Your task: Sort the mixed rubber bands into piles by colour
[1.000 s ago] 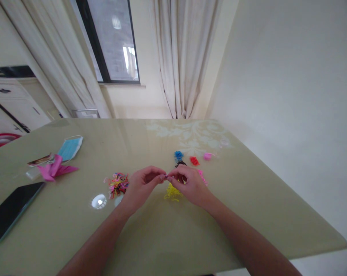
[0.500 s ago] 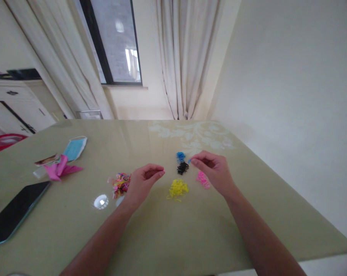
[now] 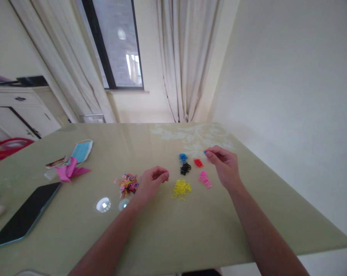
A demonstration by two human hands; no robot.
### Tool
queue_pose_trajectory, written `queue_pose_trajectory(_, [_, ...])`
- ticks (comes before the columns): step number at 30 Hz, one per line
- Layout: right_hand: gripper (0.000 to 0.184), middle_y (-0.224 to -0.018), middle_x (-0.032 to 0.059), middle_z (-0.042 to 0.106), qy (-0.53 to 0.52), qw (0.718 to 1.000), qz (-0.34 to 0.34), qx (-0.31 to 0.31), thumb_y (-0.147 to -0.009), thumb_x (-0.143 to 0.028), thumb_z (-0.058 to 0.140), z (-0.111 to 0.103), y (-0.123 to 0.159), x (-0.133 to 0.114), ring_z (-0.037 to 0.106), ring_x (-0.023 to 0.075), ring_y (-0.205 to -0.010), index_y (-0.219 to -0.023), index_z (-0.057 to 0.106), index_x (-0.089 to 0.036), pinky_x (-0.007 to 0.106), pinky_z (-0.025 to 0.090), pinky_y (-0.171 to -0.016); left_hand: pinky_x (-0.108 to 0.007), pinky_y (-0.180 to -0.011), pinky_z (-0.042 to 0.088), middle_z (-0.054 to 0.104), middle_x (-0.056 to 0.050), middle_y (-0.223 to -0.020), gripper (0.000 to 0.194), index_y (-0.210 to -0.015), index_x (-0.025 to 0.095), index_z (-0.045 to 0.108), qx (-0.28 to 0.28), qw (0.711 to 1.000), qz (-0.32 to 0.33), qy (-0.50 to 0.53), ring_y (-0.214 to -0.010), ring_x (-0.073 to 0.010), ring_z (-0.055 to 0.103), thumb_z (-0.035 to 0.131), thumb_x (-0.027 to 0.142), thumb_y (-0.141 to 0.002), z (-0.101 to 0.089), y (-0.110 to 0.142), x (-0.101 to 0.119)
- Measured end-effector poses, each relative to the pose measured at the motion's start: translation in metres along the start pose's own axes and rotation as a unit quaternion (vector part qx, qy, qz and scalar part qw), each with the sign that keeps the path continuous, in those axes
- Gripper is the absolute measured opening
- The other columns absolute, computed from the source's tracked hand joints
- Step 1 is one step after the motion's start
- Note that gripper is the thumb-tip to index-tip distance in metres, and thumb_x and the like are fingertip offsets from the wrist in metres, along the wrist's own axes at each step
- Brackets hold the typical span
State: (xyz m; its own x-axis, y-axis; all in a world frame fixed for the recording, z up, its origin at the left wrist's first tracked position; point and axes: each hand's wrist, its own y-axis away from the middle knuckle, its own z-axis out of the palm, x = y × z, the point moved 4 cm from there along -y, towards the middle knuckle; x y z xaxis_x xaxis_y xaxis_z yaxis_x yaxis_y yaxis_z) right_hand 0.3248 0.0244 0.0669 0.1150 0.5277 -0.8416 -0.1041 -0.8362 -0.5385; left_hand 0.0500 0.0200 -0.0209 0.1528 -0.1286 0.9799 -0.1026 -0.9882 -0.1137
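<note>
Small elastic bands lie in sorted piles on the glossy green table (image 3: pixel 190 230): blue (image 3: pixel 183 157), black (image 3: pixel 185 168), red (image 3: pixel 198 162), pink (image 3: pixel 204 179) and yellow (image 3: pixel 181 188). A mixed-colour heap (image 3: pixel 128 183) lies to their left. My right hand (image 3: pixel 224 165) hovers just right of the red pile, thumb and forefinger pinched on a tiny blue band (image 3: pixel 204 152). My left hand (image 3: pixel 153 181) rests between the mixed heap and the yellow pile, fingers curled and thumb against forefinger. I cannot see anything in it.
A dark phone (image 3: pixel 24 216) lies at the left front. Behind it are a crumpled pink paper (image 3: pixel 70 171), a blue face mask (image 3: pixel 82 150) and a small card (image 3: pixel 56 162). The table's right edge runs close to a plain wall; curtains and a window stand behind.
My hands have parted. The right hand moved from over the yellow pile, past the blue and black piles, to beyond the red pile. The left hand stayed near the mixed heap.
</note>
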Motion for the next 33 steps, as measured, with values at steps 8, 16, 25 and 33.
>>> queue_pose_trajectory(8, [0.022, -0.08, 0.0075, 0.077, 0.341, 0.93, 0.035, -0.134, -0.091, -0.034, 0.068, 0.031, -0.018, 0.056, 0.063, 0.0169, -0.066, -0.09, 0.08, -0.016, 0.029, 0.048, -0.065, -0.03, -0.069, 0.055, 0.078, -0.005, -0.076, 0.032, -0.088, 0.017, 0.078, -0.007, 1.0, 0.001, -0.012, -0.071, -0.019, 0.072, 0.075, 0.049, -0.083, 0.003, -0.001, 0.001])
queue_pose_trajectory(16, [0.013, -0.078, 0.0085, 0.08, 0.433, 0.878, 0.063, -0.194, -0.085, -0.022, 0.073, 0.058, -0.041, 0.093, 0.068, 0.0201, -0.073, -0.078, 0.083, -0.018, 0.029, 0.045, -0.067, -0.028, -0.066, 0.053, 0.075, -0.003, -0.072, 0.029, -0.084, 0.017, 0.074, -0.003, 1.0, 0.017, 0.026, -0.067, -0.0167, 0.068, 0.077, 0.046, -0.081, 0.003, -0.001, 0.008])
queue_pose_trajectory(25, [0.014, -0.086, 0.0067, 0.078, 0.41, 0.879, 0.022, -0.241, -0.09, -0.03, 0.075, 0.064, -0.048, 0.06, 0.066, 0.0183, -0.079, -0.084, 0.083, -0.02, 0.028, 0.045, -0.073, -0.029, -0.074, 0.056, 0.08, -0.005, -0.083, 0.025, -0.092, 0.018, 0.079, -0.002, 0.999, 0.022, 0.034, -0.077, -0.018, 0.072, 0.078, 0.041, -0.082, 0.002, 0.003, 0.009])
queue_pose_trajectory(33, [0.015, -0.07, 0.0003, 0.074, 0.188, 0.885, 0.026, -0.425, -0.084, -0.034, 0.081, 0.095, -0.002, 0.02, 0.06, 0.0134, -0.064, -0.089, 0.085, -0.02, 0.024, 0.041, -0.059, -0.029, -0.075, 0.057, 0.08, -0.004, -0.083, 0.025, -0.089, 0.018, 0.078, 0.008, 1.0, 0.022, 0.019, -0.078, -0.0186, 0.073, 0.081, 0.042, -0.08, 0.0, 0.006, 0.015])
